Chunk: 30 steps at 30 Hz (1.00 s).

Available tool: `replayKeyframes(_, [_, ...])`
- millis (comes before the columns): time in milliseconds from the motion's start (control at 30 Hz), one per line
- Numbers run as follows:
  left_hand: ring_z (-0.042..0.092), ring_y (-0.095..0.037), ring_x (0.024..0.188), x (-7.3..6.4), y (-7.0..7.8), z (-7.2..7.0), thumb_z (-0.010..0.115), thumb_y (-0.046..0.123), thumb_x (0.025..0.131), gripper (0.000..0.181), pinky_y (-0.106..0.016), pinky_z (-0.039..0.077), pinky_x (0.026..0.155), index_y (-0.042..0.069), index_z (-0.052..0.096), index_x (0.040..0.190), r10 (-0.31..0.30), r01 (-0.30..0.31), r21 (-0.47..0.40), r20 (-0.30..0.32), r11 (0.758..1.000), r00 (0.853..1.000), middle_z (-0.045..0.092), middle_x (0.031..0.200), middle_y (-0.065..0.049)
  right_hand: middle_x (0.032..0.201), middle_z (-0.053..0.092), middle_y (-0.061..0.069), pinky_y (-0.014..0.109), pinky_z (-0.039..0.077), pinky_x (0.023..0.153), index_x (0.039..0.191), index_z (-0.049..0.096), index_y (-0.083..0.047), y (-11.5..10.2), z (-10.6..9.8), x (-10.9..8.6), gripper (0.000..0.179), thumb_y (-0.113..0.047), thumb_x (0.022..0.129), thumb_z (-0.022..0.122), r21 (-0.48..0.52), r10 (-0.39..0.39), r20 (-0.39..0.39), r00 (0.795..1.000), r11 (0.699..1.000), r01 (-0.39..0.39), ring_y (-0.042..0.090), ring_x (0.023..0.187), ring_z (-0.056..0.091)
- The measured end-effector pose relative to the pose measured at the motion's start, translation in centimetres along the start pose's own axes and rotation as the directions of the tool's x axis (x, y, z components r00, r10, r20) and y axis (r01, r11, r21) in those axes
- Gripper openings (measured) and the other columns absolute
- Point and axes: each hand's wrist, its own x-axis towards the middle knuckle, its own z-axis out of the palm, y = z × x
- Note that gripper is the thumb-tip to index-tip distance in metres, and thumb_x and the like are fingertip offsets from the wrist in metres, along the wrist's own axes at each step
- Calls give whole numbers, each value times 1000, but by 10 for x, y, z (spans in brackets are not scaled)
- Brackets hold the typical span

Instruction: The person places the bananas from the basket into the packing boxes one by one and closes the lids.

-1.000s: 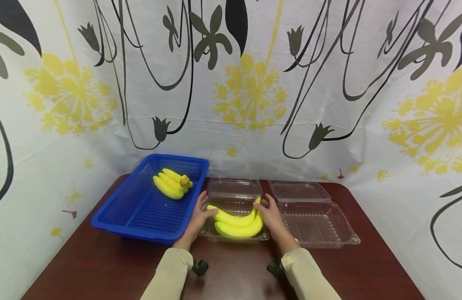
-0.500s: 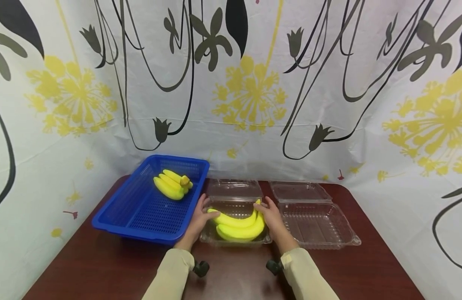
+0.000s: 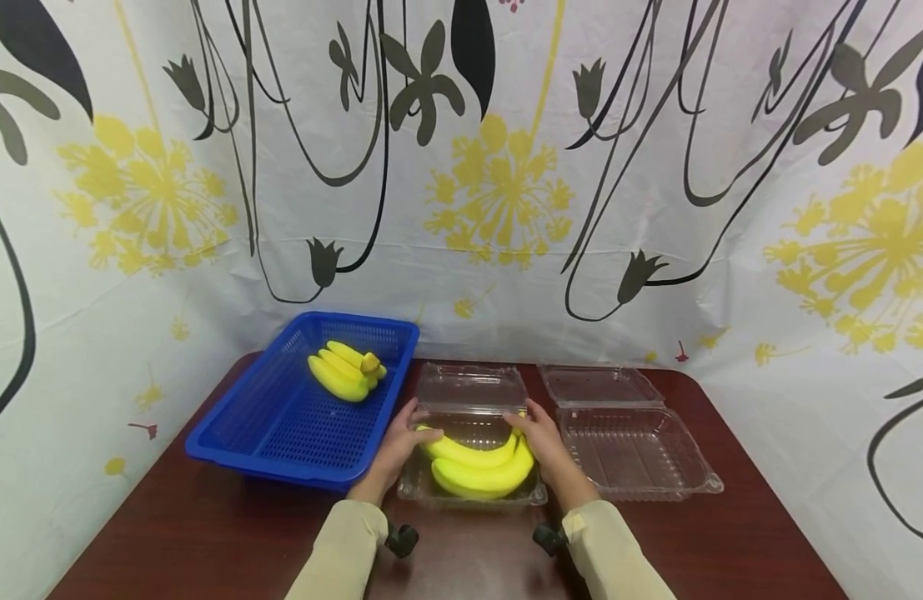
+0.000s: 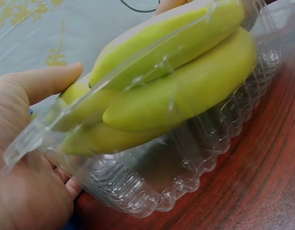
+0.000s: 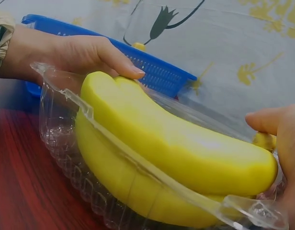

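We see a yellow bunch of bananas (image 3: 484, 479) lying in a clear container (image 3: 472, 427), midway between a person's two hands. Its long axis runs left to right, in line with the gap between the hands, with the stem at the right end and the tips at the left; the fruit bows toward the person, and in the right wrist view it rises above the front rim. The relation that matters most, we judge, is this crosswise lie: each hand stands at one end of the bunch and at one short side of the container, so neither is clearly nearer, though the right has the stem. The left hand (image 3: 395, 448) grips the container's left side, its thumb over the rim by the banana tips and some fingers showing below. The right hand (image 3: 547, 443) holds the opposite side, its thumb at the stem; most of its fingers are hidden from us. We cannot tell whether the container's base clears the table (image 3: 739, 517) or rests on it. Behind the fruit, the container's hinged lid (image 3: 472, 386) lies folded back. Just beyond the right hand sits a second clear container (image 3: 634, 450), its own lid (image 3: 604, 386) laid back too. Near the left hand stands a blue basket (image 3: 303, 433) with another bunch (image 3: 344, 373) toward its far end. A patterned cloth (image 3: 506, 317) hangs behind everything.
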Motion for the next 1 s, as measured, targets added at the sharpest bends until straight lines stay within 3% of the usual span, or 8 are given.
replayKeyframes(100, [31,-46,135,-2,0,0,76,13,80,94,-60,23,109,1,19,153,11,-11,3,0,1000,1000,44,141,-26,149,32,25,44,35,107,153,25,-3,0,1,-1,76,-21,92,66,-5,-13,-12,1000,1000,13,37,133,36])
replayKeyframes(200, [35,-47,132,-3,-1,0,76,12,79,95,-60,27,107,5,19,154,42,-42,-9,-5,999,999,44,139,-27,133,46,22,36,47,92,153,25,-6,1,3,-1,77,-19,91,68,-9,-42,-33,999,999,42,29,110,52])
replayKeyframes(300, [38,-46,129,-1,-3,0,77,9,78,97,-58,32,105,7,16,155,83,-83,-42,-8,996,997,43,138,-27,121,51,19,28,49,78,153,25,-8,1,3,-1,77,-16,90,69,2,-81,-52,995,997,81,23,93,55])
replayKeyframes(433, [39,-46,126,0,-5,1,77,5,78,100,-56,36,102,7,13,155,129,-130,-74,-15,989,992,39,139,-29,124,49,19,32,49,85,152,27,-5,2,3,-2,77,-13,88,70,-6,-132,-88,987,991,132,25,102,52])
replayKeyframes(633, [41,-47,126,-3,-3,2,77,6,80,93,-57,41,97,5,19,153,178,-179,-20,-39,984,983,38,141,-28,127,49,21,47,36,103,146,37,-3,4,4,-2,70,-9,86,72,-102,-237,-157,959,969,223,36,118,45])
replayKeyframes(867, [41,-46,127,-5,4,4,77,9,81,87,-55,42,98,1,21,147,241,-239,54,-51,970,969,37,141,-29,128,52,21,46,39,101,138,45,-3,2,2,-2,62,-2,83,74,-111,-326,-190,926,944,310,34,117,49])
replayKeyframes(1000, [39,-45,128,-7,6,7,75,8,83,83,-55,38,101,0,20,145,244,-238,94,-55,967,968,35,141,-27,131,52,21,47,40,100,136,46,-3,0,2,-4,60,0,83,74,-119,-360,-197,912,932,343,35,118,49])
